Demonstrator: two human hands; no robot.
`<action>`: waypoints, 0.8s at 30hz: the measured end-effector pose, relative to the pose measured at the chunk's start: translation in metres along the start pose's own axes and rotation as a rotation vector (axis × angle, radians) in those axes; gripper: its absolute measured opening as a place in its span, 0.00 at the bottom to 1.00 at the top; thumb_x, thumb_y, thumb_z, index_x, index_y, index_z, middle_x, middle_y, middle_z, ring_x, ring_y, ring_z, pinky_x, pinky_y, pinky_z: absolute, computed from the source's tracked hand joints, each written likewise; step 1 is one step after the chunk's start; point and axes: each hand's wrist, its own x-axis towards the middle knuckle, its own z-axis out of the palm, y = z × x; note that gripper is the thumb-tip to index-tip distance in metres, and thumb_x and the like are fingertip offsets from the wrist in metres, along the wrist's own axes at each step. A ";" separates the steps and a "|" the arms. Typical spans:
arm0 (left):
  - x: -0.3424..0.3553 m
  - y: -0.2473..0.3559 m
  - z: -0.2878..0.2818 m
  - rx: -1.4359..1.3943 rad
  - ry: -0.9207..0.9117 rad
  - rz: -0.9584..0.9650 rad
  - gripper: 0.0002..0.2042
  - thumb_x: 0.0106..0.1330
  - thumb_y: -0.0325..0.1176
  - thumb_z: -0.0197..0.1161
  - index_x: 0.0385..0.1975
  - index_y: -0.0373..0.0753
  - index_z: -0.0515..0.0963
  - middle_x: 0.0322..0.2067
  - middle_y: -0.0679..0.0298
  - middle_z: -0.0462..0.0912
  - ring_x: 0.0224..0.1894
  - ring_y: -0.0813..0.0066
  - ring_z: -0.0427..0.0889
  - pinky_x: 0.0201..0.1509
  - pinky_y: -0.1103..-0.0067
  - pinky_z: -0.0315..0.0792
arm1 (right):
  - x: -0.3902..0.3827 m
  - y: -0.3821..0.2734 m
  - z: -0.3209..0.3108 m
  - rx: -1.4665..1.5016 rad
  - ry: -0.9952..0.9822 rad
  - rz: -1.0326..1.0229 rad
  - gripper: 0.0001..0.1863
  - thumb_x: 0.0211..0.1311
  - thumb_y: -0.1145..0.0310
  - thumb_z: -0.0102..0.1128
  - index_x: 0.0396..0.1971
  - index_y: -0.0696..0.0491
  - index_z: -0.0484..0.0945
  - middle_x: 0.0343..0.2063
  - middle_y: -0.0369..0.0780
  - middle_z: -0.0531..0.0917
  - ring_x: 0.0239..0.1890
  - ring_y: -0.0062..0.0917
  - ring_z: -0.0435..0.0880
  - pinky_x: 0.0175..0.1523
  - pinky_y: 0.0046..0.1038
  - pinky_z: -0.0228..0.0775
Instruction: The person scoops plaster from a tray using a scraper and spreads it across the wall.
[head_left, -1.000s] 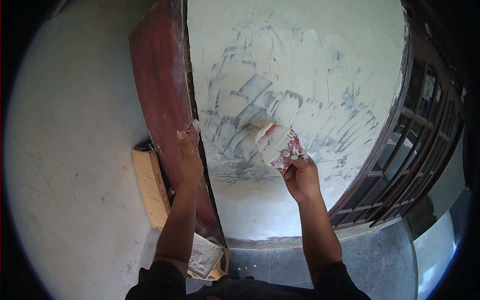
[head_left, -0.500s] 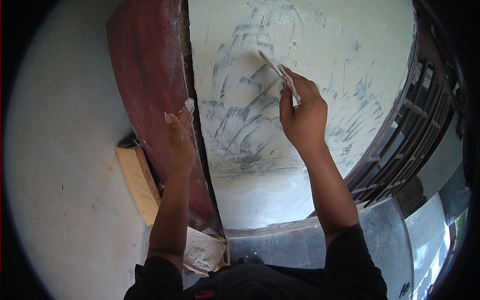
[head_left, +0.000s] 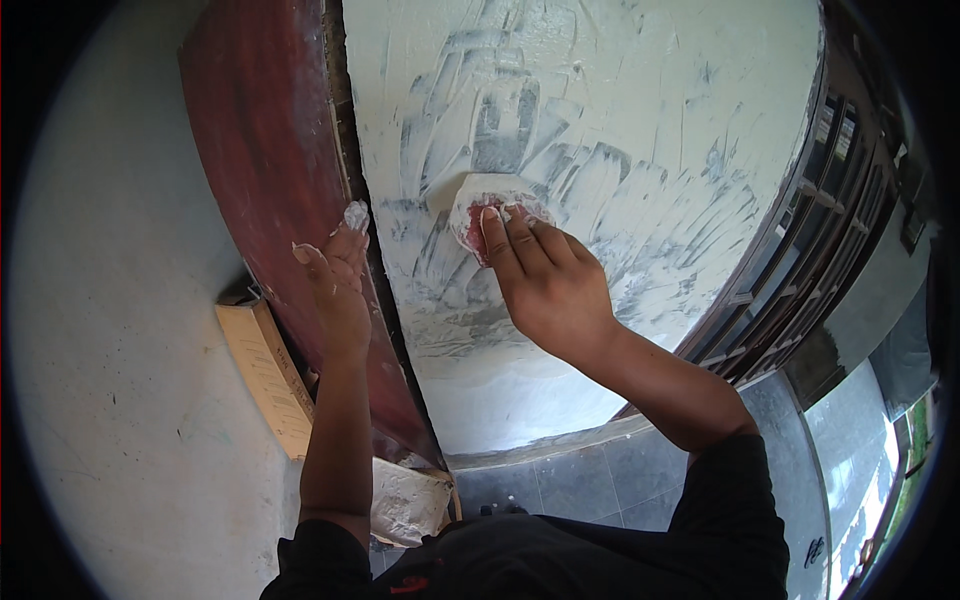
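My right hand [head_left: 540, 270] grips a putty-smeared red scraper [head_left: 475, 230], its fingers pressed over the blade, which lies against the white wall panel [head_left: 700, 120] among grey streaks and ridges of wet putty. My left hand [head_left: 338, 275] is raised in front of the dark red wooden board [head_left: 250, 150] beside the panel's left edge, thumb apart from the fingers. White paste clings to its thumb and fingertips, with a white lump [head_left: 355, 216] at the fingers.
A long cardboard box [head_left: 260, 370] leans at the board's foot, beside a putty-caked tray [head_left: 408, 495]. A plain wall [head_left: 120, 300] fills the left side. A barred wooden window [head_left: 830, 220] is on the right, above grey floor tiles [head_left: 575, 485].
My right hand has swept up and then down leftward with the scraper, turning it flat to the panel. My left hand has risen and shifted left in the picture.
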 end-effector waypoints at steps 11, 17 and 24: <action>-0.002 -0.016 0.005 -0.150 0.060 0.010 0.47 0.70 0.67 0.31 0.60 0.15 0.59 0.62 0.36 0.63 0.67 0.48 0.64 0.73 0.63 0.56 | 0.039 0.039 0.053 -0.561 0.050 -0.191 0.23 0.51 0.75 0.59 0.49 0.67 0.78 0.43 0.58 0.83 0.41 0.44 0.86 0.39 0.36 0.83; -0.005 -0.007 0.013 -0.126 0.045 -0.002 0.48 0.70 0.67 0.32 0.60 0.13 0.56 0.62 0.34 0.62 0.67 0.47 0.63 0.73 0.64 0.57 | 0.003 0.027 0.045 -0.516 -0.031 -0.281 0.22 0.54 0.74 0.59 0.50 0.67 0.78 0.43 0.56 0.84 0.41 0.42 0.86 0.40 0.33 0.83; -0.009 -0.003 0.008 -0.077 0.000 -0.023 0.48 0.71 0.66 0.31 0.61 0.13 0.55 0.62 0.33 0.62 0.67 0.47 0.64 0.73 0.64 0.56 | 0.007 0.028 -0.025 -0.201 0.024 -0.177 0.20 0.55 0.72 0.57 0.47 0.66 0.79 0.39 0.52 0.84 0.41 0.39 0.86 0.44 0.31 0.81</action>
